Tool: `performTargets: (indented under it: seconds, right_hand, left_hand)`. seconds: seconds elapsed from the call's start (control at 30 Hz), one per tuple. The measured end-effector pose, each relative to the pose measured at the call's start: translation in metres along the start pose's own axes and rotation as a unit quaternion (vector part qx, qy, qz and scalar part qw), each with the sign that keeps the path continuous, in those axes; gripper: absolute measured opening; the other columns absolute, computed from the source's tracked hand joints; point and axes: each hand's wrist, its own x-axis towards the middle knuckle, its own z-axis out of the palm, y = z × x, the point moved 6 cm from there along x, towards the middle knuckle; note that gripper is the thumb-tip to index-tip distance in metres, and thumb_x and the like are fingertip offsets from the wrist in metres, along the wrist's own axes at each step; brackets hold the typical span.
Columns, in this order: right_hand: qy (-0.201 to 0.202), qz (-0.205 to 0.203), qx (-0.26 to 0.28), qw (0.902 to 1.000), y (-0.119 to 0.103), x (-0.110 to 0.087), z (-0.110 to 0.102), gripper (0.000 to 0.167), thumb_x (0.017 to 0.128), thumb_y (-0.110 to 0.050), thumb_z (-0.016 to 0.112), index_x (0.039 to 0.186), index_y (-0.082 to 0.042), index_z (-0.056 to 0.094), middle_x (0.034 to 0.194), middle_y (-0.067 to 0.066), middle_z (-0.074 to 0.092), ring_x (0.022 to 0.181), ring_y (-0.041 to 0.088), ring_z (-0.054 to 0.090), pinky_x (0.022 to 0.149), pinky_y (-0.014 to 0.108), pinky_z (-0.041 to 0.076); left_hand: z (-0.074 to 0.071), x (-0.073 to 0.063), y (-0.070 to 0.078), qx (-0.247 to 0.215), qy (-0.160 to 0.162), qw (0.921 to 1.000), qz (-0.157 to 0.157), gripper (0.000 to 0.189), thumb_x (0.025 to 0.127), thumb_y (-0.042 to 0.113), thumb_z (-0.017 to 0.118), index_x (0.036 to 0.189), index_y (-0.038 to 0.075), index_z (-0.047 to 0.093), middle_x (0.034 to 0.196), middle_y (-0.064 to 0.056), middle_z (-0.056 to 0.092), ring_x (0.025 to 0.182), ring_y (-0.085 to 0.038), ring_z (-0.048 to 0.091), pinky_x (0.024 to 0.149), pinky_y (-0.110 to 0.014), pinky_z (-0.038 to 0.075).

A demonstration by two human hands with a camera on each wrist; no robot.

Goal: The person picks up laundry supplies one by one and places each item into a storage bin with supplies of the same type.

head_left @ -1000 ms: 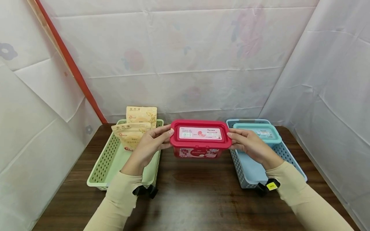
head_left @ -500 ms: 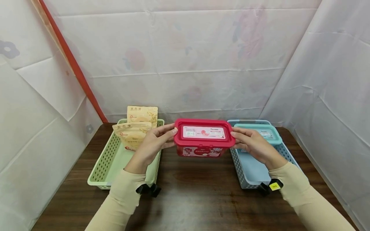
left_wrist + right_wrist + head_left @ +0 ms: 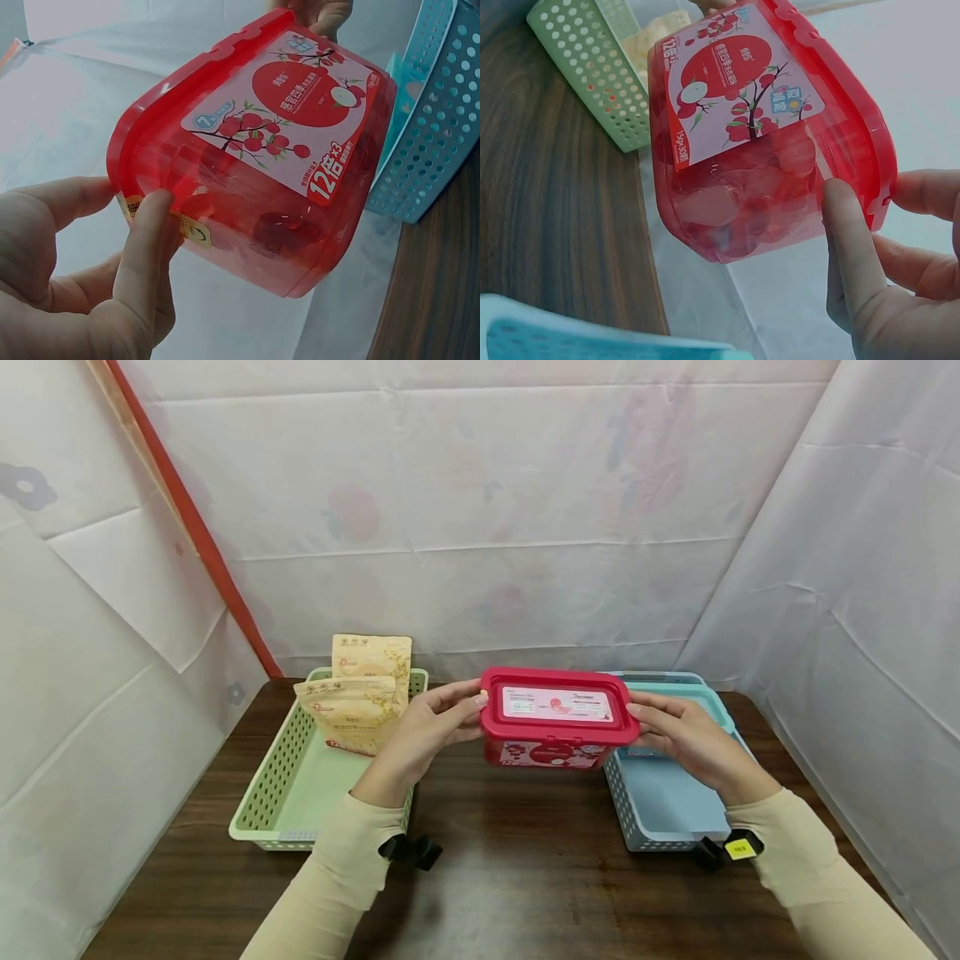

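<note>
A red lidded plastic box (image 3: 555,753) with a printed pink label hangs in the air above the table, held between both hands. My left hand (image 3: 427,735) grips its left end, thumb at the lid's edge. At the other end, my right hand (image 3: 690,739) holds the box the same way. Through the translucent wall in the right wrist view, rounded pods (image 3: 709,206) show inside. The box overlaps the back left part of a blue basket (image 3: 667,802), which holds a turquoise lidded box (image 3: 708,693), mostly hidden by the red box and right hand.
On the left stands a green perforated basket (image 3: 258,797) holding two yellow pouches (image 3: 352,710) upright at its back. Both baskets rest on a dark wooden table (image 3: 517,877). White cloth walls (image 3: 465,510) enclose the back and sides.
Both hands have carried the red box to the right, from between the baskets to partly over the blue one. It now covers more of the turquoise box. The baskets stay put.
</note>
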Motion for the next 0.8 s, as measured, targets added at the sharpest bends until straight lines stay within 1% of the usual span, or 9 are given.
performTargets:
  seconds: [0.07, 0.23, 0.4, 0.6, 0.7, 0.8]
  right_hand:
    - [-0.003, -0.003, -0.002, 1.0, 0.0, -0.002, -0.004, 0.059, 0.106, -0.023, 0.054, 0.15, 0.011, 0.034, 0.123, -0.001, 0.064, 0.1, 0.013, 0.067, 0.087, 0.03, 0.056]
    - [-0.012, -0.013, -0.011, 0.9998, 0.001, -0.006, -0.013, 0.057, 0.106, -0.02, 0.053, 0.149, 0.013, 0.033, 0.125, -0.003, 0.063, 0.103, 0.013, 0.067, 0.087, 0.031, 0.056]
    - [0.008, -0.007, -0.024, 0.9997, 0.002, -0.012, -0.025, 0.059, 0.105, -0.021, 0.055, 0.149, 0.012, 0.033, 0.124, -0.005, 0.062, 0.101, 0.013, 0.067, 0.085, 0.031, 0.057]
    - [0.021, -0.014, -0.009, 0.9996, 0.003, -0.018, -0.039, 0.057, 0.104, -0.017, 0.056, 0.148, 0.014, 0.034, 0.119, -0.007, 0.066, 0.097, 0.015, 0.069, 0.082, 0.03, 0.058]
    - [0.019, -0.022, -0.007, 0.9996, 0.004, -0.021, -0.045, 0.049, 0.105, -0.014, 0.055, 0.146, 0.009, 0.042, 0.119, -0.007, 0.066, 0.097, 0.015, 0.069, 0.082, 0.03, 0.058]
    - [0.018, -0.025, -0.007, 0.9995, 0.008, -0.024, -0.051, 0.037, 0.105, -0.014, 0.054, 0.14, -0.003, 0.053, 0.12, -0.007, 0.065, 0.098, 0.014, 0.068, 0.082, 0.029, 0.058]
  left_hand:
    - [0.004, 0.002, -0.001, -0.001, -0.004, 1.0, 0.001, 0.043, 0.1, 0.013, 0.063, 0.14, 0.0, 0.055, 0.121, -0.019, 0.06, 0.1, -0.022, 0.068, 0.088, -0.039, 0.057]
    - [0.013, 0.006, -0.005, -0.01, -0.011, 0.9999, -0.002, 0.043, 0.1, 0.01, 0.063, 0.141, -0.001, 0.055, 0.118, -0.018, 0.061, 0.103, -0.023, 0.068, 0.088, -0.039, 0.057]
    - [0.025, 0.01, -0.007, -0.018, -0.024, 0.9996, -0.003, 0.044, 0.099, 0.009, 0.064, 0.141, 0.0, 0.055, 0.117, -0.017, 0.062, 0.104, -0.024, 0.068, 0.088, -0.04, 0.057]
    - [0.038, 0.014, -0.007, -0.021, -0.036, 0.9991, 0.003, 0.043, 0.099, 0.008, 0.063, 0.14, 0.0, 0.056, 0.113, -0.015, 0.063, 0.1, -0.02, 0.068, 0.088, -0.04, 0.057]
    - [0.044, 0.017, -0.009, -0.027, -0.045, 0.9986, 0.004, 0.043, 0.099, 0.007, 0.063, 0.14, -0.001, 0.055, 0.113, -0.014, 0.064, 0.098, -0.019, 0.068, 0.088, -0.04, 0.057]
    - [0.05, 0.021, -0.013, -0.03, -0.051, 0.9982, 0.002, 0.043, 0.099, 0.006, 0.063, 0.141, -0.001, 0.055, 0.113, -0.014, 0.065, 0.098, -0.019, 0.068, 0.089, -0.039, 0.056]
